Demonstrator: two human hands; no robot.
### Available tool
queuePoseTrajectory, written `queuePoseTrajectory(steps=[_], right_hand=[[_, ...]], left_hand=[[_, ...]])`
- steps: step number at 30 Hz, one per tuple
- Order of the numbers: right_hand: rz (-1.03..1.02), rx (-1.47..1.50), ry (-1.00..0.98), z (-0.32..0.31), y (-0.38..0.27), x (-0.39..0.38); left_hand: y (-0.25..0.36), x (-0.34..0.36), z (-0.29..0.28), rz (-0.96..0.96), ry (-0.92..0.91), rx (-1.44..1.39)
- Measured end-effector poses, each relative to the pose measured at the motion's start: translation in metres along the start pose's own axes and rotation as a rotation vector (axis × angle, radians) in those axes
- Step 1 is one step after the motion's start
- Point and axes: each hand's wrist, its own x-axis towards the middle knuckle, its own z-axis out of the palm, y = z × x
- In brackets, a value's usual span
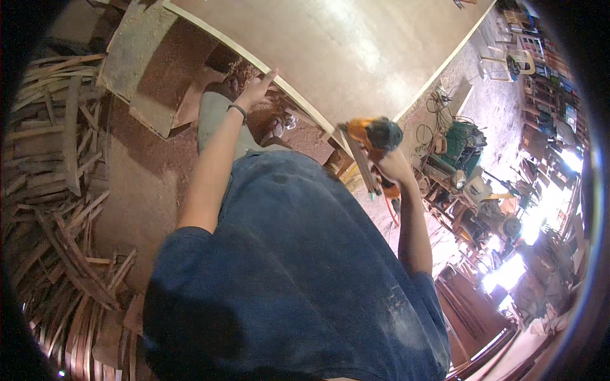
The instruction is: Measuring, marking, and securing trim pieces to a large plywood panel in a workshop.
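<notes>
My right hand grips an orange and black nail gun at the near corner of a large wooden panel. A red hose hangs below the gun. My left hand is at the panel's pale edge strip, with a finger stretched along it and nothing visible held; whether it presses on the strip is hard to tell.
Wooden boxes stand beside the panel at upper left. Piles of thin wood offcuts line the left. To the right lie cables, a green machine, a plastic chair and assorted clutter. Sawdust covers the floor around my legs.
</notes>
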Motion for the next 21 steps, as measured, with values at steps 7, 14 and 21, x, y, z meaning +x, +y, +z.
queuePoseTrajectory(steps=[7,14,21], right_hand=[[0.187,0.100,-0.006,-0.002,0.043,-0.023],[0.059,0.034,0.129,0.002,0.073,-0.024],[0.176,0.089,0.590,0.013,0.100,-0.083]], left_hand=[[0.024,-0.026,0.009,0.019,-0.158,-0.095],[-0.001,-0.003,-0.007,-0.061,0.092,0.198],[0.049,-0.066,0.025,0.281,0.446,0.949]])
